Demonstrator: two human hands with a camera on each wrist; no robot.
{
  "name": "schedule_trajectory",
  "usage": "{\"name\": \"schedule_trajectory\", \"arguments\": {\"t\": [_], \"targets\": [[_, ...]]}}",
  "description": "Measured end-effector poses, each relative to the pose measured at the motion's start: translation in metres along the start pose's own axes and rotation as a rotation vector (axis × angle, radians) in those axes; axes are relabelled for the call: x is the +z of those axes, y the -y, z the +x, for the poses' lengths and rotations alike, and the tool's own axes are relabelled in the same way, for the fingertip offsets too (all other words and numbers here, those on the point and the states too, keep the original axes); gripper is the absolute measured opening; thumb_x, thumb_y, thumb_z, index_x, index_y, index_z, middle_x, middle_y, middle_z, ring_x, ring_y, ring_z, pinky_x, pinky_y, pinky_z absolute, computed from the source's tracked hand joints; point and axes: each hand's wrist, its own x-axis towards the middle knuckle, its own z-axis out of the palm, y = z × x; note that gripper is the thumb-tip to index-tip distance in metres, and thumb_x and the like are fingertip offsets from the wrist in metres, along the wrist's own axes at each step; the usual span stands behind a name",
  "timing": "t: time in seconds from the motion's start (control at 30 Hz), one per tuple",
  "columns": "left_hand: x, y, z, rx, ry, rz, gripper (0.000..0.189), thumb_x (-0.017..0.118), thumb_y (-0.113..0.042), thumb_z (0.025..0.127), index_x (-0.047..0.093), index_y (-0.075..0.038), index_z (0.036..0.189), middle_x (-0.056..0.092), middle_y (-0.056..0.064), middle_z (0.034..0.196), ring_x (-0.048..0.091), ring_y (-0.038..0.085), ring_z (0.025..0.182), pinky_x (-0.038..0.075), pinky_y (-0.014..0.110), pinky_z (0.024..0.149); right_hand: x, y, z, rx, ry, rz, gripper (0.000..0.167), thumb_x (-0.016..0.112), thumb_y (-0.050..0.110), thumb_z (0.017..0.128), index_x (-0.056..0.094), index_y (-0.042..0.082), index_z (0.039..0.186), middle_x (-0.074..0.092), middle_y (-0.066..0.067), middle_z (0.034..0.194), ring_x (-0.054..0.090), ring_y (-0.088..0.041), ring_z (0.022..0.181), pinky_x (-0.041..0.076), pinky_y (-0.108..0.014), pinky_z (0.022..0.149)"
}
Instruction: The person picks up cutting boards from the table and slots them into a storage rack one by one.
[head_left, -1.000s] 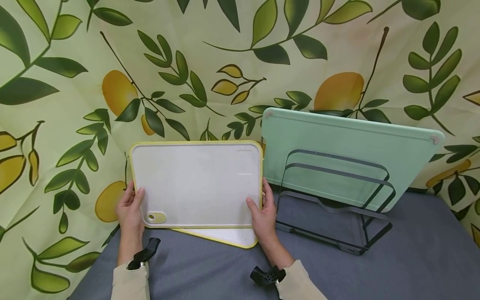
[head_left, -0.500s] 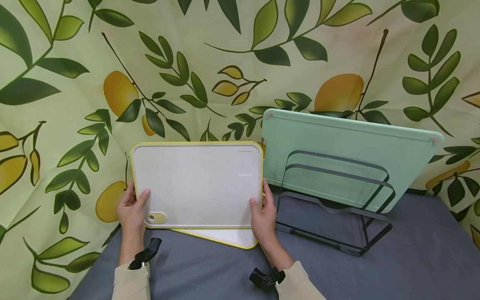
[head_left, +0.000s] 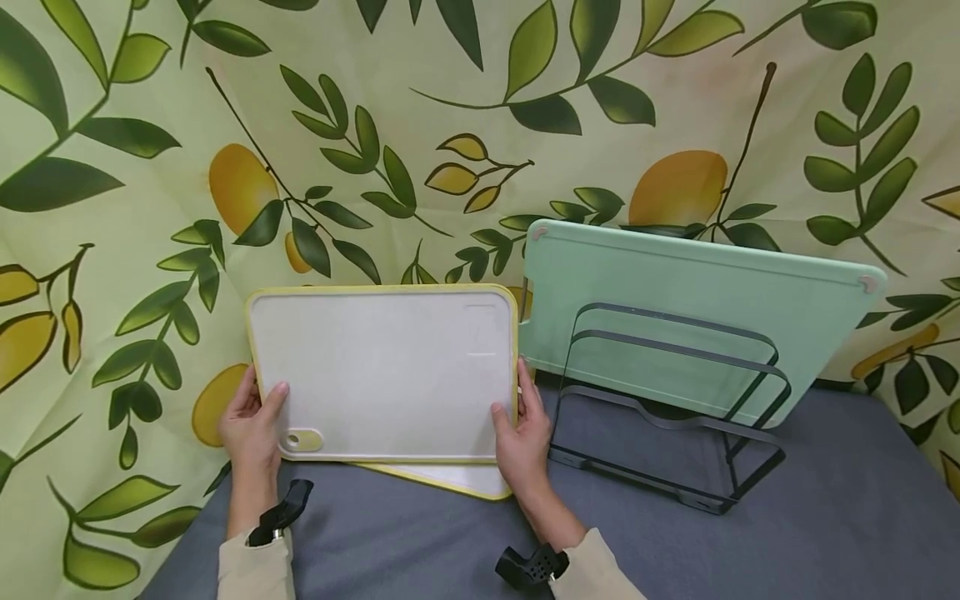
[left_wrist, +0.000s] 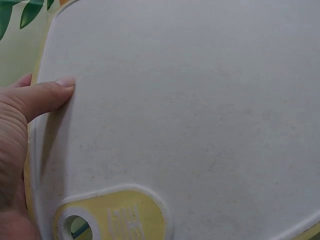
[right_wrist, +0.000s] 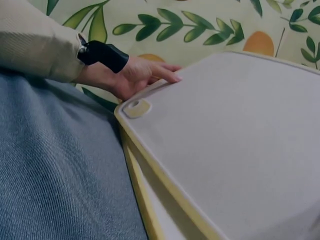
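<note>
Backdrop (head_left: 375, 50): Pale fabric, printed with green leaves and orange fruit, spreads behind the scene and down its left side.
Table (head_left: 397, 550): Blue-grey cloth covers it, lightly creased in front of the person.
Upper board (head_left: 382, 375): White with a yellow rim, it is held between two hands left of centre, its face turned toward the person. A yellow patch (left_wrist: 135, 217) with a round hole marks its lower left corner.
Lower board (head_left: 472, 479): Mostly hidden by the upper one, it shows a white, yellow-rimmed corner below and to the right. Seen from the right wrist, a narrow gap opens between the two.
Left hand (head_left: 251, 425): Grips the upper board's left edge, thumb laid on the white face above the patch, other fingers behind; whether those are spread I cannot tell.
Right hand (head_left: 522, 446): Pinches the opposite edge, thumb in front, fingers on the far side, partly hidden. Whether it also touches the lower board I cannot tell.
Sleeves (head_left: 255, 571): Beige, with a black device (head_left: 281, 511) at each wrist.
Rack (head_left: 697, 422): Dark metal, standing just beside the right hand.
Green board (head_left: 705, 283): Pale mint, tilted back at the rack's rear.
</note>
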Motion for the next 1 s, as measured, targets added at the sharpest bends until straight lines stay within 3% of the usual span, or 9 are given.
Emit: {"name": "schedule_trajectory", "arguments": {"t": [0.2, 0.4, 0.5, 0.63, 1.0], "targets": [[0.007, -0.006, 0.000, 0.016, 0.027, -0.001, 0.058, 0.073, 0.019, 0.080, 0.066, -0.005, 0.132, 0.073, -0.003, 0.096, 0.065, 0.009, 0.091, 0.055, 0.011, 0.076, -0.002, 0.012, 0.001, 0.021, -0.019, 0.032, 0.072, 0.055, -0.016, 0.092, 0.037, 0.009, 0.156, 0.040, -0.010, 0.160, 0.061, -0.031, 0.119, 0.053, -0.016, 0.087], [0.017, -0.016, -0.003, 0.048, 0.067, -0.043, 0.056, 0.071, 0.020, 0.081, 0.066, -0.003, 0.131, 0.075, -0.001, 0.094, 0.068, 0.009, 0.090, 0.056, 0.013, 0.076, -0.006, 0.028, 0.003, 0.026, -0.049, 0.068, 0.071, 0.055, -0.017, 0.092, 0.038, 0.008, 0.156, 0.044, -0.009, 0.158, 0.063, -0.016, 0.115, 0.053, -0.014, 0.087], [0.022, -0.022, -0.006, 0.063, 0.071, -0.083, 0.055, 0.070, 0.022, 0.080, 0.067, -0.002, 0.130, 0.074, 0.001, 0.092, 0.068, 0.010, 0.088, 0.056, 0.014, 0.075, -0.008, 0.036, 0.004, 0.003, -0.054, 0.106, 0.070, 0.055, -0.017, 0.091, 0.037, 0.005, 0.155, 0.043, -0.012, 0.159, 0.061, -0.011, 0.120, 0.052, -0.014, 0.090], [0.025, -0.028, -0.008, 0.078, 0.073, -0.121, 0.054, 0.069, 0.023, 0.080, 0.067, -0.001, 0.129, 0.072, 0.003, 0.091, 0.067, 0.011, 0.087, 0.056, 0.014, 0.074, -0.010, 0.043, 0.006, -0.019, -0.056, 0.149, 0.070, 0.055, -0.019, 0.090, 0.038, 0.003, 0.154, 0.041, -0.015, 0.160, 0.056, -0.009, 0.131, 0.051, -0.014, 0.094], [0.029, -0.035, -0.011, 0.118, 0.094, -0.221, 0.051, 0.067, 0.026, 0.079, 0.070, 0.002, 0.123, 0.072, 0.007, 0.086, 0.067, 0.012, 0.080, 0.056, 0.017, 0.069, -0.014, 0.061, 0.006, 0.012, -0.083, 0.204, 0.069, 0.059, -0.019, 0.089, 0.043, 0.004, 0.152, 0.048, -0.015, 0.155, 0.060, -0.004, 0.124, 0.054, -0.018, 0.092]]}}
